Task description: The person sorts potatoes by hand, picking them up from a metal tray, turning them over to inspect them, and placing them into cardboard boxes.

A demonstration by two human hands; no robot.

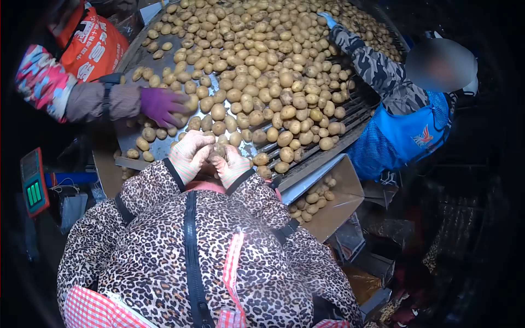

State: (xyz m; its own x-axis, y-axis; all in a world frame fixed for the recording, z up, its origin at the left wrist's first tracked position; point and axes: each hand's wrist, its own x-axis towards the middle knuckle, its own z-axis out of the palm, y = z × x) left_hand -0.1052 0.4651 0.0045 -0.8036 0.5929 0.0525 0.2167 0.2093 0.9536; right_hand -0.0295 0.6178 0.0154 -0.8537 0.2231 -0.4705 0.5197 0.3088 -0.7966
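Observation:
Close to my chest, at the near edge of the sorting table point(159, 146), my two hands meet in pale striped gloves. My left hand point(190, 155) is closed with its fingers curled around a small brownish potato point(220, 148). From the other side, my right hand point(233, 164) grips the same potato, its fingers partly hidden behind it. Just beyond my hands lies a big heap of potatoes point(257, 76), spread over the metal surface and the slatted part at the right.
At left, a co-worker's purple-gloved hand point(164, 106) reaches onto the potatoes. Another person's blue-gloved hand point(328, 20) touches the heap's far right. A cardboard box point(344, 188) containing potatoes stands below the table's right edge. A scale display point(34, 183) is at far left.

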